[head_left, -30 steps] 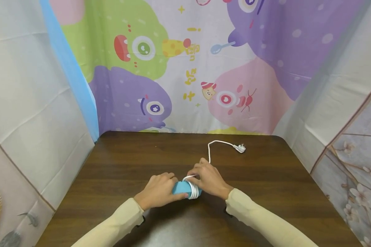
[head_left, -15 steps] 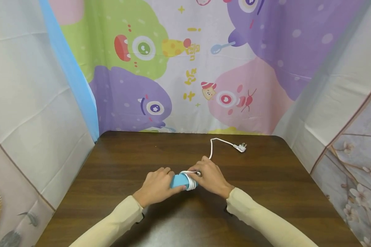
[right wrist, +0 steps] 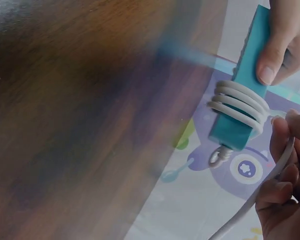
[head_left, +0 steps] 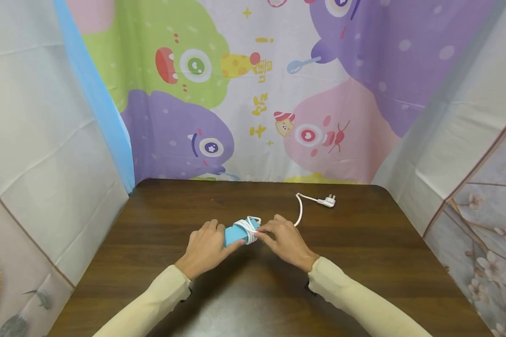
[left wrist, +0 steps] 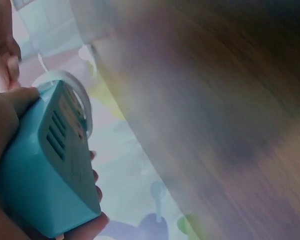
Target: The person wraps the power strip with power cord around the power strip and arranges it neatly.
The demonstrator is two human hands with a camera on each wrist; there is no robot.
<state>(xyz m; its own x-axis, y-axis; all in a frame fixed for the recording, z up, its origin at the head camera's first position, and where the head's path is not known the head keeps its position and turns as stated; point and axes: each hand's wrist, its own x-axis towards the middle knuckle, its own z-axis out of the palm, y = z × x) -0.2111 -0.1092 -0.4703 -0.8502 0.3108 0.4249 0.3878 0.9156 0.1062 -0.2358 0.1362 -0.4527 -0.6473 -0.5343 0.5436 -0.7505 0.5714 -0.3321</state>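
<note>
My left hand (head_left: 204, 247) grips a teal power strip (head_left: 234, 236) by one end, holding it tilted above the table. Slots and socket openings show on one face of the strip in the left wrist view. Several turns of white cord (right wrist: 238, 95) lie around its other end. There, in the right wrist view, the cord leaves the strip through a ribbed collar (right wrist: 221, 156). My right hand (head_left: 287, 242) pinches the cord between thumb and fingers, close beside the wraps. From behind that hand, the loose cord runs to a white plug (head_left: 328, 201) on the table.
The dark wooden table (head_left: 160, 206) ends at a hanging curtain (head_left: 257, 154) with cartoon monsters. Pale fabric panels (head_left: 50, 117) close off the sides. The loose length of cord curves across the table behind the right hand.
My left hand has moved left and away from me with the power strip, which now tilts up to the right. The right hand's pinched cord crosses the strip's front. The loose cord has shifted right.
</note>
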